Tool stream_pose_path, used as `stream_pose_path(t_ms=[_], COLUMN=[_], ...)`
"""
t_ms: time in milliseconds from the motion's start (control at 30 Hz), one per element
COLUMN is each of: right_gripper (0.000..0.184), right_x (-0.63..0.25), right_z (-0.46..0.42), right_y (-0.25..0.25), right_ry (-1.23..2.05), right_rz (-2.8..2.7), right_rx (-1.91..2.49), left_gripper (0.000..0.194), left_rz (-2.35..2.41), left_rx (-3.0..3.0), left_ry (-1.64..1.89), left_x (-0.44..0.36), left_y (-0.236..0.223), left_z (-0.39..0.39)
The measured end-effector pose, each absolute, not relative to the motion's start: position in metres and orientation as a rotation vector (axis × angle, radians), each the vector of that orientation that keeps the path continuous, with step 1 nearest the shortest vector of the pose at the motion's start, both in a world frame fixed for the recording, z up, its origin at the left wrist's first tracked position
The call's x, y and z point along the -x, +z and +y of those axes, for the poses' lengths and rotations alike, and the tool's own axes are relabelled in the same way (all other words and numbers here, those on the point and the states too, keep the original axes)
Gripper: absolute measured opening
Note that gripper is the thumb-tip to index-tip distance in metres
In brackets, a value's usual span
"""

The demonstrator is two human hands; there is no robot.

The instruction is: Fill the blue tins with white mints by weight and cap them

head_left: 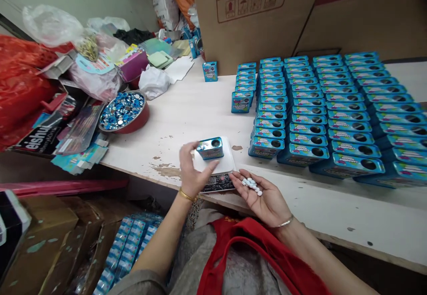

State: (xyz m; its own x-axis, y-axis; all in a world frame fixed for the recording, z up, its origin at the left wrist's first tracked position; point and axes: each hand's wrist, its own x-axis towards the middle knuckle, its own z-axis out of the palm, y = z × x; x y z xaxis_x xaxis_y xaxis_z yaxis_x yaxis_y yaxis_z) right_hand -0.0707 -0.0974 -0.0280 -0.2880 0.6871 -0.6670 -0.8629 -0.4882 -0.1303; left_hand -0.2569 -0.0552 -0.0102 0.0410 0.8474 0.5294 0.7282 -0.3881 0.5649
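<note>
A small blue tin (211, 149) with a round hole in its silver top stands on a white digital scale (227, 155). Some white pieces lie on the left part of that top. My left hand (194, 170) curls around the tin, fingers at its left side and thumb in front; the fingers are slightly blurred. Palm up beside the scale's front right corner, my right hand (260, 197) is cupped under several small white candies (251, 185). The scale's dark display panel (218, 183) is partly covered by my left hand.
Rows of blue tins (303, 121) fill the table's right side, before a large cardboard box (253, 24). A single tin (210, 71) stands farther back. At left are a red bowl (133, 121) of blue-and-silver pieces, plastic bags and flat cartons. More packs (123, 250) lie below the edge.
</note>
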Motion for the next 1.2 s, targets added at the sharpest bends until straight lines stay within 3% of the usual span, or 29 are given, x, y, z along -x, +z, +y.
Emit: stream_pose_path(t_ms=[67,100,267,400,633,1200], right_gripper=[0.021,0.021,0.021,0.023,0.024,0.02], right_x=[0.084,0.09,0.115,0.115,0.108,0.108], right_z=[-0.083,-0.076,-0.052,-0.043,-0.038,-0.043], right_y=[-0.023,-0.021,-0.016,-0.014,-0.015,-0.011], right_ry=[1.905,1.891,1.768,1.675,1.697,1.779], right_rz=[0.29,0.291,0.362,0.404,0.416,0.438], right_rx=[0.824,0.823,0.783,0.711,0.685,0.643], left_gripper=[0.082,0.083,0.042,0.03,0.028,0.033], left_rz=[1.709,1.678,1.515,1.285,1.046,1.153], left_rx=[-2.071,-2.053,-2.285,-2.922,-3.298,-3.136], left_ry=[1.174,1.105,1.008,0.934,1.016,1.149], left_x=[0.275,0.279,0.271,0.256,0.254,0.263], left_y=[-0.019,-0.024,-0.033,-0.015,-0.004,-0.009], left_z=[-0.037,-0.029,-0.013,-0.02,-0.031,-0.03])
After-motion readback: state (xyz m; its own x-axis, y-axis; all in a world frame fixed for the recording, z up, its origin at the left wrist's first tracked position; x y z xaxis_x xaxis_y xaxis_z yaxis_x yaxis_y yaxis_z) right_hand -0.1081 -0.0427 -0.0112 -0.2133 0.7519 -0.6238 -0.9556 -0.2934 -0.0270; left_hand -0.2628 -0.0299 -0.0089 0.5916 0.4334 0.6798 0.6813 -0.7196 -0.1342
